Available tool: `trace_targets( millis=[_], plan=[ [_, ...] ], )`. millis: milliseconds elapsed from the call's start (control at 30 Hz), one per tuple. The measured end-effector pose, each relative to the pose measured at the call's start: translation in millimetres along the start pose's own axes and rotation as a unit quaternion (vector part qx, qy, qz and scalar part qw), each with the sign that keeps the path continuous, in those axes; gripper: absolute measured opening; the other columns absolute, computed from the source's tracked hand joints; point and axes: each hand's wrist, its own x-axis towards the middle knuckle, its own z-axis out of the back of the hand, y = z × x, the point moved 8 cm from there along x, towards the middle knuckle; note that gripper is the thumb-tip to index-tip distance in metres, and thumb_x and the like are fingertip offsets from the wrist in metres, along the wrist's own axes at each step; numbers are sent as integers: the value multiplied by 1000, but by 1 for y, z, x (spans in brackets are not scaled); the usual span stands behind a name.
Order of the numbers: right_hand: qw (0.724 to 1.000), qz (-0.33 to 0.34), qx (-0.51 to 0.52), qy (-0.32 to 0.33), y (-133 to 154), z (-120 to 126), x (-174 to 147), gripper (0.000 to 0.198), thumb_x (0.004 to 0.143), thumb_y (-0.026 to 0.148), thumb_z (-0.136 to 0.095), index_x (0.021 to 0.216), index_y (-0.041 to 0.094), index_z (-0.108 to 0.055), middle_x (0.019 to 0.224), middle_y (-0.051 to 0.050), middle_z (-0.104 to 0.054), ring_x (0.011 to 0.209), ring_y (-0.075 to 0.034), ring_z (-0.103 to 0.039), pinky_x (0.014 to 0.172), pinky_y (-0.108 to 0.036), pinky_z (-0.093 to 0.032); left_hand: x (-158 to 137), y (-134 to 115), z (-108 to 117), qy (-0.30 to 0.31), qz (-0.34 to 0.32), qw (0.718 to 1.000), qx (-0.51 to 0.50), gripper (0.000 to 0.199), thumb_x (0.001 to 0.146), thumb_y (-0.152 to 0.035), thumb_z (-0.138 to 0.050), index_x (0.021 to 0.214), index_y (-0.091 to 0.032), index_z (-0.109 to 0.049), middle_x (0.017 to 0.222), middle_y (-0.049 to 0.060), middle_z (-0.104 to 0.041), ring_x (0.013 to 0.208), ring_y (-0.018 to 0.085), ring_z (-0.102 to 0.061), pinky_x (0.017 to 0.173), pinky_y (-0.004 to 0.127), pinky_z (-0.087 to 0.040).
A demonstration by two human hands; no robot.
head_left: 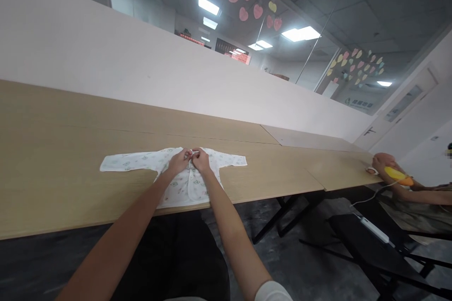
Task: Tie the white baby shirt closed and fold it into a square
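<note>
A small white baby shirt (pixel 180 188) with a faint print lies flat on the wooden table, its two sleeves spread out sideways. Both of my hands meet at its neckline, at the top of the front opening. My left hand (pixel 180 161) pinches the cloth just left of the opening. Close beside it, my right hand (pixel 201 160) is closed on the opposite edge of the collar. The fingertips nearly touch, and whatever small fastening may be between them is hidden. Below the hands the front placket runs down to the hem near the table's edge.
The long wooden table (pixel 63 183) runs along a white half wall (pixel 123 66) with glass above. At the far right another person (pixel 399 178) sits holding something yellow and orange. A black chair (pixel 374 244) with a white power strip (pixel 376 230) stands right of me.
</note>
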Motion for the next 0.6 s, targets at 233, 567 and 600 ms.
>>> trace_targets(
  millis=[233,567,600],
  plan=[
    [992,-53,111,-12,-8,0,7,24,73,13,-62,95,19,-70,66,4,-67,68,-13,-64,70,-22,-51,4,-3,4,50,-10,984,-170,50,61,-60,-68,90,-19,-62,87,7,-73,85,24,-68,82,36,-53],
    [993,-61,99,5,-7,20,-2,17,75,13,-63,90,19,-69,59,6,-62,62,-11,-62,66,-21,-50,-28,-15,7,99,-43,990,90,34,73,-49,-58,85,-20,-70,85,8,-73,81,26,-66,74,33,-48],
    [995,-50,83,22,-7,18,-6,19,74,10,-63,90,19,-69,59,6,-62,61,-11,-62,67,-21,-50,-30,-17,7,92,-53,989,105,35,74,-50,-56,85,-20,-70,85,8,-73,80,26,-66,73,33,-47]
  ],
)
